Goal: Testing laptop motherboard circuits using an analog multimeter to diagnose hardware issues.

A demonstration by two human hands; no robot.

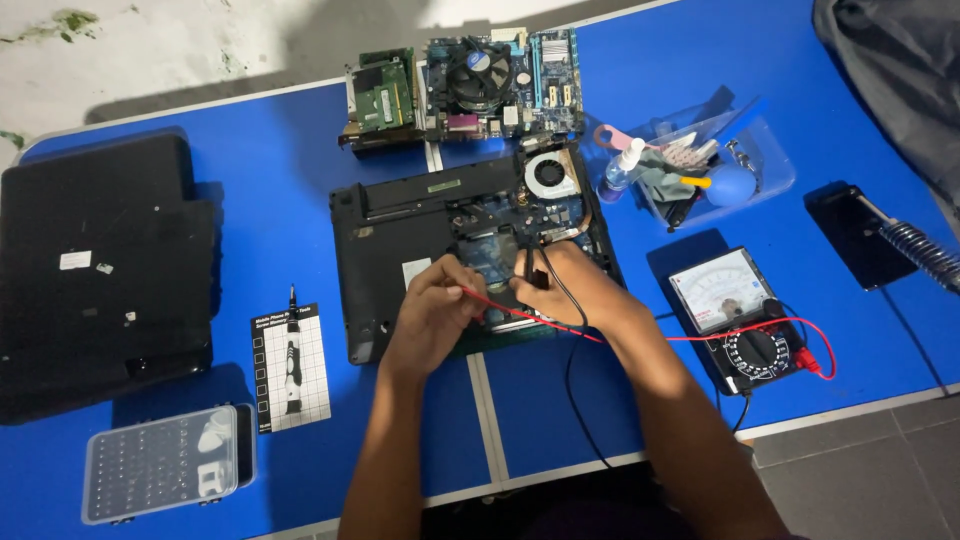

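An opened black laptop base [385, 225] lies bottom-up in the middle of the blue table [270, 190], its circuit board and a cooling fan [549, 174] bare. My left hand [432, 312] pinches a red probe [478, 295] over the board. My right hand [565, 285] holds a black probe [527, 265] upright just beside it. Red and black leads run right to an analogue multimeter [740, 320] with a white dial face.
A bare desktop mainboard [480, 85] sits behind the laptop. At left lie a closed black laptop [100, 270], a screw mat with a screwdriver [291, 365] and a clear bit case [160, 463]. At right are a clear tool tray [745, 185], a spray bottle [622, 170] and a soldering stand [915, 250].
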